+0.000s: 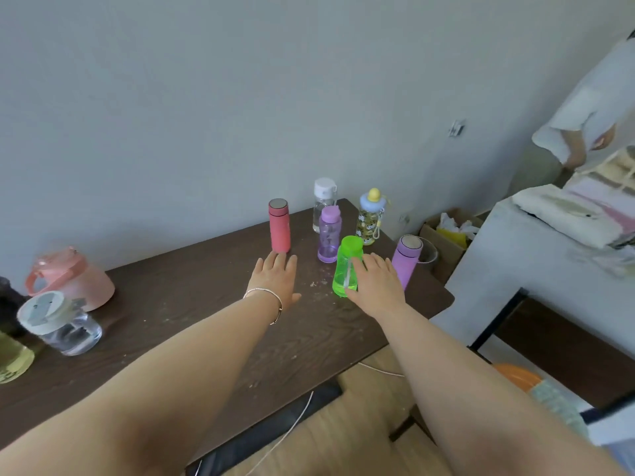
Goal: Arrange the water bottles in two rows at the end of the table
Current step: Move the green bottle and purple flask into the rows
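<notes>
The right hand [374, 283] has its grip closed around the green bottle [347, 266], which stands upright on the dark desk [206, 304]. The left hand [275, 280] lies flat with fingers spread, holding nothing, fingertips just short of the red flask [279, 230]. Just beyond the right grip stands the purple bottle [329, 234], with a clear white-capped bottle [323, 202] and a panda-print bottle [369, 218] farther back. A lilac flask [406, 261] stands just right of the right hand.
</notes>
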### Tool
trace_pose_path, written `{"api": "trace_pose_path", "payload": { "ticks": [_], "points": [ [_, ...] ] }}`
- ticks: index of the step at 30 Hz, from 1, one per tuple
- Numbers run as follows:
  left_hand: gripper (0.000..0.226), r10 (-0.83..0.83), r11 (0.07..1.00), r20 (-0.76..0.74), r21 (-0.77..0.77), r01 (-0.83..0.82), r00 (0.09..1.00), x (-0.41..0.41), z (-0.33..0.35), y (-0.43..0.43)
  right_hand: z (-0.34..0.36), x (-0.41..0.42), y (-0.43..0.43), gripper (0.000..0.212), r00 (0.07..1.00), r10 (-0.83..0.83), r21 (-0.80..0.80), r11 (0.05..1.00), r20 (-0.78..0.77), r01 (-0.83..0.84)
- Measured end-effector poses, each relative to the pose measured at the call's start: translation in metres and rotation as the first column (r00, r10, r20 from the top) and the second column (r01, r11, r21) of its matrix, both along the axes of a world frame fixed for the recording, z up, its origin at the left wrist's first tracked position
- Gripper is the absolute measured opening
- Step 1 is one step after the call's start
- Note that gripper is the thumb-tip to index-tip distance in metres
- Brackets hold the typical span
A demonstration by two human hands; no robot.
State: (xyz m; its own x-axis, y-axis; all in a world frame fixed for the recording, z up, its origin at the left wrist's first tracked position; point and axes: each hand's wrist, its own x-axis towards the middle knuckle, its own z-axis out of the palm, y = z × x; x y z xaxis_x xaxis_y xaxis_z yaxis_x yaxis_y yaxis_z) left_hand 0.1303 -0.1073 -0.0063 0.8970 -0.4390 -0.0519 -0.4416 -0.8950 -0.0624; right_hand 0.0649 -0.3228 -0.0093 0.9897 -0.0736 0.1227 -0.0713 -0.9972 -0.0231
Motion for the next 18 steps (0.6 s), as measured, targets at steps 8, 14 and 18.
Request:
{"api": "trace_pose_path", "payload": {
  "ticks": [8,14,18],
  "points": [
    [0.091,-0.08,0.996,-0.017,-0.039,0.079,0.997,0.019,-0.005,-0.059,-0.012,-0.005,-0.055,0.072,0.99,-0.14,0.028,0.99,-0.009,0.14],
    [0.093,-0.13,0.987,-0.051,-0.104,0.124,0.99,0.052,-0.009,-0.101,-0.012,0.014,-0.094,0.073,0.949,-0.314,0.089,0.946,0.021,0.311],
    [0.093,-0.167,0.979,-0.057,-0.13,0.158,0.984,0.079,-0.013,-0.126,-0.016,0.036,-0.115,0.076,0.919,-0.395,0.139,0.91,0.014,0.39]
  ]
}}
